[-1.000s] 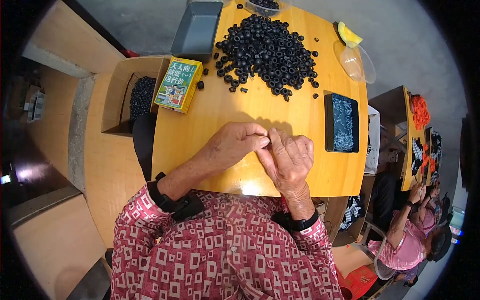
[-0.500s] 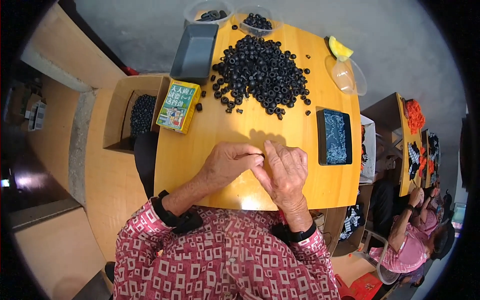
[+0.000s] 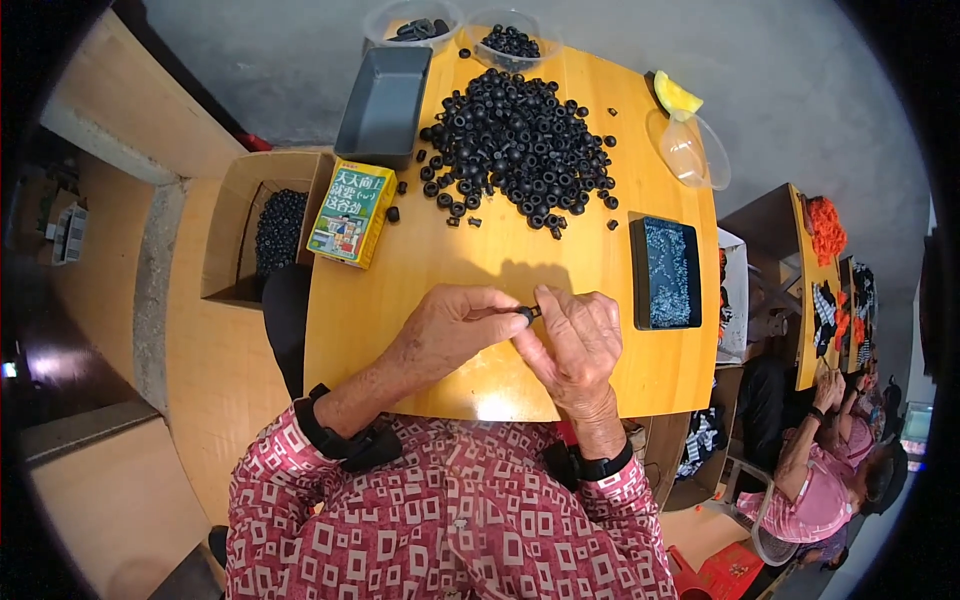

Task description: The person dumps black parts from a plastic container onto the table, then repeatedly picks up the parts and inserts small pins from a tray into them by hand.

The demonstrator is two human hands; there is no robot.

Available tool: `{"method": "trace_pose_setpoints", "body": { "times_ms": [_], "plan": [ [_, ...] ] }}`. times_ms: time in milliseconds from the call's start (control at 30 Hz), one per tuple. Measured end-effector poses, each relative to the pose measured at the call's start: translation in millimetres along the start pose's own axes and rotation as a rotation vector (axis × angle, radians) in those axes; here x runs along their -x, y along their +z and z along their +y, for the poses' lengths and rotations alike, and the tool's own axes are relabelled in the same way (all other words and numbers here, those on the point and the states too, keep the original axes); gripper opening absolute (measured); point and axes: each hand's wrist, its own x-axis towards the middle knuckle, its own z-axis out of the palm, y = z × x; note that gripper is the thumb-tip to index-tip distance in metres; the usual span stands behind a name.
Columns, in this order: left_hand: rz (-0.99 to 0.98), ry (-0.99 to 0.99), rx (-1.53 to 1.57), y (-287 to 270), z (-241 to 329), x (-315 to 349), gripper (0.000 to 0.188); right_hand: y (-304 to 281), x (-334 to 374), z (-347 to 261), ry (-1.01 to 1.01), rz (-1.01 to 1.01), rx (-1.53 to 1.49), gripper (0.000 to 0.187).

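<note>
My left hand (image 3: pixel 455 328) is closed, its thumb and forefinger pinching a small black round part (image 3: pixel 525 313) above the near half of the table. From the other side my right hand (image 3: pixel 577 345) pinches the narrower end of this piece between thumb and fingertips. Whether it is one part or two joined together is too small to tell. Beyond my hands lies a heap of similar black parts (image 3: pixel 525 140), with a few loose ones around its edge.
A grey tray (image 3: pixel 354 135) and a yellow-green box (image 3: pixel 350 215) stand at left; a black tray (image 3: pixel 640 300) of small pale pieces at right. Clear bowls (image 3: pixel 552 50) with black parts sit at the back. A carton (image 3: pixel 228 225) stands left of the table (image 3: pixel 450 265). People work at far right.
The black part now shows more plainly between my fingertips, as my right hand has shifted slightly to the right. My left hand has hardly moved.
</note>
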Motion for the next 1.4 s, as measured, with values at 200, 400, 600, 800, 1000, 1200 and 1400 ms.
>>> {"method": "trace_pose_setpoints", "body": {
  "times_ms": [200,400,600,800,1000,1200,1400],
  "plan": [
    [0.055,0.015,-0.005,6.1,-1.7,1.5,0.027,4.7,5.0,-2.5,0.034,0.027,-0.025,0.037],
    [0.086,-0.018,0.059,8.4,-7.2,4.1,0.028,0.6,5.5,-8.8,0.11,-0.022,-0.034,0.038],
    [0.074,-0.027,0.072,7.1,-7.3,4.4,0.029,-5.4,0.7,-8.5,0.092,-0.094,-0.022,0.036],
    [0.006,-0.13,0.022,5.5,-1.9,-1.6,0.025,-4.1,7.5,-6.3,0.078,-0.042,-0.015,0.033],
    [-0.03,-0.092,0.023,5.4,5.9,-8.2,0.022,0.1,2.8,-7.5,0.018,0.033,0.046,0.032],
    [0.057,-0.021,0.03,8.2,-8.8,-3.9,0.023,7.3,5.2,-7.9,0.046,-0.017,0.038,0.035],
    [0.082,-0.034,-0.024,9.6,-5.7,-7.0,0.025,5.4,6.4,-4.8,0.025,-0.009,0.04,0.035]
  ]
}}
